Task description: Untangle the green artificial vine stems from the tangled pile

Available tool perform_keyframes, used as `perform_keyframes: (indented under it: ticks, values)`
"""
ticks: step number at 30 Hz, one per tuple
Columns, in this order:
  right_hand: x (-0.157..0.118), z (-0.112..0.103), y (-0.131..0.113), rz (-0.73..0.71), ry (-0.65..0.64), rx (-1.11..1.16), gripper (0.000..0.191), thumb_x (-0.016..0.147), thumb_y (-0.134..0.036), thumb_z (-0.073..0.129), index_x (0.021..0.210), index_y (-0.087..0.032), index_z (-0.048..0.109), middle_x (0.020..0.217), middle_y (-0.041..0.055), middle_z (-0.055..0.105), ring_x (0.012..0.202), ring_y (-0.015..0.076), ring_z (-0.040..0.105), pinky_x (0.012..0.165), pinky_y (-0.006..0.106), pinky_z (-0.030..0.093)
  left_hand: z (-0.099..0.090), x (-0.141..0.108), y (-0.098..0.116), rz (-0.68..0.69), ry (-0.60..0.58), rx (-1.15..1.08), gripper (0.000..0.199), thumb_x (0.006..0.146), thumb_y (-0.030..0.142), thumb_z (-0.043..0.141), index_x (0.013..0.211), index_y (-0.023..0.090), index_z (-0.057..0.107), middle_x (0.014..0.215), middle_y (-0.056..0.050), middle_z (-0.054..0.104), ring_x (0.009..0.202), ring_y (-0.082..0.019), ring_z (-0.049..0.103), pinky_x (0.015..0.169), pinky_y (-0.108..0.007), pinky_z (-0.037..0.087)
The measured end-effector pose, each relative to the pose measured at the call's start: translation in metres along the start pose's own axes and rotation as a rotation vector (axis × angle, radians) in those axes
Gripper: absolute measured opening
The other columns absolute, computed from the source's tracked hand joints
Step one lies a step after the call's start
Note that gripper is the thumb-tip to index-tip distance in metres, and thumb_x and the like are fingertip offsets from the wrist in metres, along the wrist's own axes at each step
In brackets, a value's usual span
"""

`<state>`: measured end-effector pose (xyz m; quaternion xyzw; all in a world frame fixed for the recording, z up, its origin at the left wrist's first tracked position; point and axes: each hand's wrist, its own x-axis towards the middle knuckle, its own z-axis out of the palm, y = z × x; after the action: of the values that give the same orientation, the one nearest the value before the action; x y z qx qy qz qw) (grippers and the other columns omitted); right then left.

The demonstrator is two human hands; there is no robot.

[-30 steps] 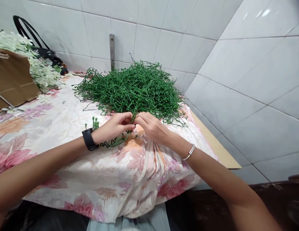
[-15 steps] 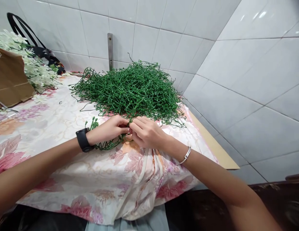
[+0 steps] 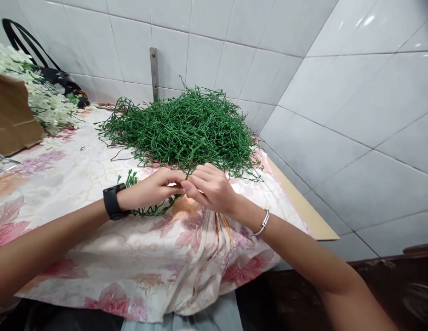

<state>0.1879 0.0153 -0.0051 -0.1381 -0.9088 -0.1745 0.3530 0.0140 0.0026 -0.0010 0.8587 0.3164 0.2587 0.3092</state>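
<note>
My left hand (image 3: pixel 155 186) and my right hand (image 3: pixel 212 186) meet above the front of the table, both pinched on a green stem (image 3: pixel 192 158) whose upper end sticks up between them. A smaller bunch of green stems (image 3: pixel 151 210) lies beneath my left hand and wrist, its budded tips (image 3: pixel 131 177) showing behind the wrist. Just beyond my hands rises a large tangled pile of green stems (image 3: pixel 189 124). My fingertips partly hide where the stem is gripped.
A flowered cloth (image 3: pixel 106 257) covers the table. White flowers (image 3: pixel 51 105), a brown paper bag (image 3: pixel 14 115) and a dark bag with black handles (image 3: pixel 58 78) stand at the back left. Cardboard (image 3: pixel 303 207) edges the right side, beside tiled walls.
The green stem now stands up more visibly between my hands. My right thumb has shifted against my left fingertips. The whole view has moved slightly.
</note>
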Motion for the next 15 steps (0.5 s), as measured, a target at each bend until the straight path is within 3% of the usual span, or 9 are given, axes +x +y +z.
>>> perform_keyframes:
  ticks: [4, 8, 15]
  values:
    - [-0.001, 0.002, 0.000, 0.092, -0.027, 0.356, 0.033, 0.088, -0.022, 0.034, 0.060, -0.014, 0.049, 0.052, -0.0018, 0.045, 0.052, 0.0063, 0.038, 0.055, 0.022, 0.032, 0.001, 0.000, -0.005, 0.011, -0.104, -0.131, 0.018, 0.080, 0.023, 0.045, 0.071, 0.013, 0.058, 0.066, 0.001, 0.056, 0.061, -0.008, 0.046, 0.057, -0.017, 0.036]
    - [-0.002, 0.001, 0.001, 0.274, -0.112, 0.694, 0.040, 0.088, -0.028, 0.032, 0.054, -0.014, 0.047, 0.049, -0.0026, 0.044, 0.047, 0.0041, 0.037, 0.049, 0.019, 0.030, 0.003, 0.000, -0.006, -0.044, -0.152, -0.169, 0.020, 0.079, 0.026, 0.048, 0.069, 0.012, 0.058, 0.064, 0.000, 0.054, 0.061, -0.009, 0.047, 0.058, -0.018, 0.038]
    - [0.001, -0.001, -0.002, 0.551, -0.132, 1.033, 0.046, 0.085, -0.039, 0.036, 0.046, -0.014, 0.038, 0.046, -0.0049, 0.034, 0.043, 0.0026, 0.032, 0.044, 0.019, 0.027, 0.005, -0.001, 0.004, -0.037, -0.172, -0.253, 0.017, 0.078, 0.023, 0.050, 0.072, 0.012, 0.061, 0.070, -0.002, 0.059, 0.066, -0.011, 0.052, 0.065, -0.020, 0.040]
